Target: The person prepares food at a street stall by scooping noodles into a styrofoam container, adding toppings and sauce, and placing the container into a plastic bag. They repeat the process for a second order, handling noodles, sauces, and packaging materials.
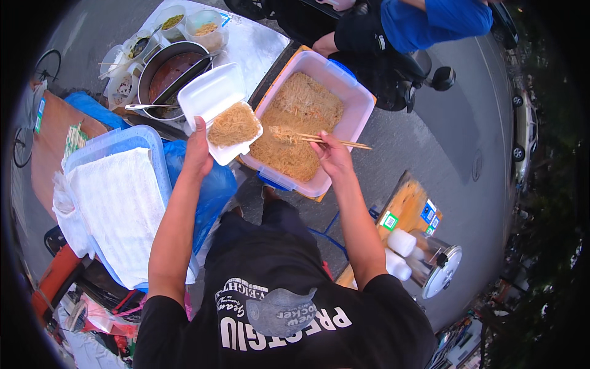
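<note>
My left hand [199, 150] holds a white foam takeaway box [213, 90] by its side, lid raised, with fried thin noodles [234, 124] in its base. In my right hand [333, 154] is a pair of wooden chopsticks [350, 144]. Their tips reach into the noodles [295, 157] in a large translucent plastic tub [357, 108] and meet a paler clump there. The box is tilted beside the tub's left rim. Left of the box stands a round metal pot [146, 76] of reddish sauce, divided inside, with a metal utensil [152, 106] across it.
Plastic jugs [205, 30] of condiments crowd around the pot. A blue tub with a white towel [120, 207] lies at left. A person in a blue shirt [419, 23] sits on a scooter beyond the noodle tub. A wooden board [405, 198] holds printed codes and a lidded clear container [433, 263] at right.
</note>
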`<move>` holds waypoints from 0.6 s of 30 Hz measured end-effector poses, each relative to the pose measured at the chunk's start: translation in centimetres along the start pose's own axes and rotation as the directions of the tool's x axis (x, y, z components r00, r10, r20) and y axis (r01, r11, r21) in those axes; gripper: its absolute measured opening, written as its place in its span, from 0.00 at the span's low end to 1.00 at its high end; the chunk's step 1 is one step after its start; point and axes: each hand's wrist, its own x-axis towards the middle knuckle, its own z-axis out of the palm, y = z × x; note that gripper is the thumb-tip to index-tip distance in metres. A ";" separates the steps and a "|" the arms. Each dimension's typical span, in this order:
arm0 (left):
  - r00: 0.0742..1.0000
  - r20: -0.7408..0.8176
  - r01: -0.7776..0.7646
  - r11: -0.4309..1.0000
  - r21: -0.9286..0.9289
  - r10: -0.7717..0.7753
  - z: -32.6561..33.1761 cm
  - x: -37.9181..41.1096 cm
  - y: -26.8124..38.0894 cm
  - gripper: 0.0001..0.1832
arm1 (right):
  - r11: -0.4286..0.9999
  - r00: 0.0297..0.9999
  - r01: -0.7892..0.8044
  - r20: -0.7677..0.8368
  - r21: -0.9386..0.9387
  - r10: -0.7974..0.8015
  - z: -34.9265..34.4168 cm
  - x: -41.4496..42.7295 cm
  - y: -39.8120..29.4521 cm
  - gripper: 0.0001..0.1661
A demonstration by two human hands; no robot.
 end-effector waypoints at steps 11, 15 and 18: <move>0.956 0.188 0.258 0.950 -0.177 -0.225 3.1 1.8 -10.0 0.48 | 0.076 0.682 0.727 0.706 -0.682 -0.193 11.3 -10.5 -2.2 0.09; 0.947 0.196 0.294 0.931 -0.218 -0.253 2.8 2.5 -11.0 0.50 | 0.113 0.734 0.653 0.590 -0.749 -0.336 9.0 -9.8 -3.3 0.11; 0.956 0.166 0.271 0.944 -0.188 -0.241 2.4 2.6 -9.8 0.51 | 0.573 0.856 0.408 0.080 -0.711 -0.511 4.0 -5.3 -3.4 0.16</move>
